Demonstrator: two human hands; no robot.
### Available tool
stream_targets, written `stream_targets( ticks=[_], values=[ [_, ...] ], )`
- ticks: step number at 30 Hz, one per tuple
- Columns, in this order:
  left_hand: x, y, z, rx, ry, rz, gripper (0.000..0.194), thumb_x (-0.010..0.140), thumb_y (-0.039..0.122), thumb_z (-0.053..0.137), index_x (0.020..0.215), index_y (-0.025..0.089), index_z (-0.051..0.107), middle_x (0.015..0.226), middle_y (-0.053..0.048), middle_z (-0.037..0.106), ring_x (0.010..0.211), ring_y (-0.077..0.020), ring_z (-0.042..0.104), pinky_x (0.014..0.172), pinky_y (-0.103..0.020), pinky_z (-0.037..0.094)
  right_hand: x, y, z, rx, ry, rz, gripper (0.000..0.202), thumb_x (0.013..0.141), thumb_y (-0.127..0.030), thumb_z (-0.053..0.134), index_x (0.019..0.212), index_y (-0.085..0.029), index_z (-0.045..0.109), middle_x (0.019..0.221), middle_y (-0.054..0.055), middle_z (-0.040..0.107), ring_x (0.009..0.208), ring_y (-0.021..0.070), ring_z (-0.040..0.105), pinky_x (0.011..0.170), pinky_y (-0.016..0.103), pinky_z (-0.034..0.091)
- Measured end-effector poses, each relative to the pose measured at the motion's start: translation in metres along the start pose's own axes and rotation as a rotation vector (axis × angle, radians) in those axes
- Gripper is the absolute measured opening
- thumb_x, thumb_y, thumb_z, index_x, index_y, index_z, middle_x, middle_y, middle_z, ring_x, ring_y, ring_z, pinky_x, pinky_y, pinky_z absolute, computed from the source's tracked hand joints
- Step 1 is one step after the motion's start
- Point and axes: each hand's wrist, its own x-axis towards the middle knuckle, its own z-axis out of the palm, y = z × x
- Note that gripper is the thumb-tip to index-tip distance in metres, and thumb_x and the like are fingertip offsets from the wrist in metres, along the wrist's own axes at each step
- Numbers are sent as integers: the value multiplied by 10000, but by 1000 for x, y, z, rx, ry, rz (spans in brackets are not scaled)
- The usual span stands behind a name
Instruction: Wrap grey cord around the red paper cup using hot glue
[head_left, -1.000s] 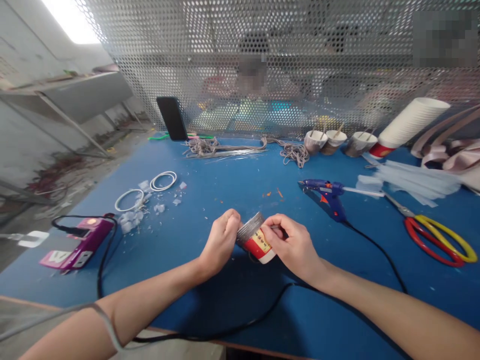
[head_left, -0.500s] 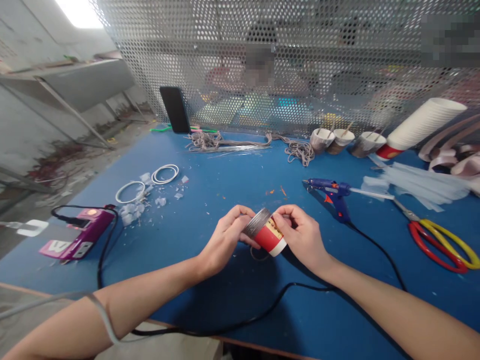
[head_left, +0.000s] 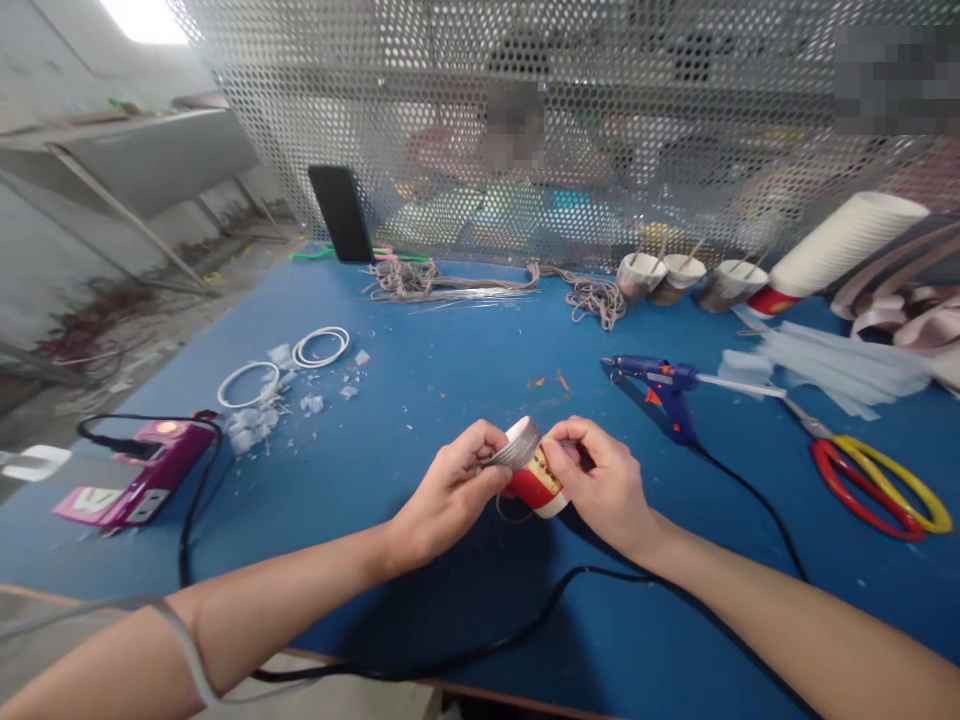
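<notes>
1. Currently, a red-and-white paper cup [head_left: 536,487] is gripped between both hands, tilted over the blue table [head_left: 450,360], mouth angled toward the left hand [head_left: 455,485].
2. Cup's mouth end is wrapped in grey cord [head_left: 523,446]; left fingers are closed on that end.
3. Cup's printed side is pinched by the right hand [head_left: 602,478]; whether cord is also pinched there can't be told.
4. Right of grip, slightly beyond: glue gun [head_left: 667,378] laid down, stick loaded; farther right, red-and-yellow scissors [head_left: 874,485].
5. Straight beyond grip: orange scraps [head_left: 562,381], then loose cord bundle [head_left: 596,300].
6. Left of grip: white rings [head_left: 321,347] and, farther out, purple power strip [head_left: 154,470], cable plugged in.
7. Far right beyond grip: cup stack [head_left: 847,250], tilted.
</notes>
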Motion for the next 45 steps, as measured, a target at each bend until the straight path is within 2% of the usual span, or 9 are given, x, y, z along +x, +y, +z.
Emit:
stream_targets(
  ticks=[5,10,16,23,32,45],
  values=[
    [0,5,2,19,2,-25,57,723,220,522,732,165,508,627,37,525,575,-101,479,542,-213,374,-3,2,2,17,-37,-40,154,873,-285,501,766,-197,568,595,-43,450,506,89,428,504,213,397],
    [1,3,3,43,-47,-14,141,762,285,560,755,143,564,663,9,546,624,-119,498,586,-229,396,-4,1,1,51,-51,-53,140,873,-268,508,768,-196,567,607,-49,443,498,77,411,493,205,382],
    [2,4,4,124,-20,6,163,768,284,561,709,133,575,627,20,494,596,-103,430,553,-214,353,-5,0,1,60,-65,-77,122,878,-244,506,773,-194,545,616,-51,432,508,79,410,508,212,377],
    [2,5,3,170,-7,42,154,771,265,556,692,133,562,619,24,479,589,-98,415,545,-205,350,-3,-1,2,53,-49,-68,134,870,-242,507,748,-198,541,608,-51,444,501,78,406,509,215,376],
    [3,3,3,214,-21,131,139,787,235,536,696,132,559,630,19,531,590,-90,465,553,-181,385,-1,-1,2,68,-54,-77,121,855,-224,521,738,-198,536,597,-62,433,502,73,402,512,206,365],
    [3,0,0,400,10,300,143,799,179,516,663,141,541,619,26,498,586,-84,424,560,-179,368,0,-2,3,116,-67,3,124,828,-224,532,708,-195,522,572,-67,410,483,70,384,482,195,352]
  ],
)
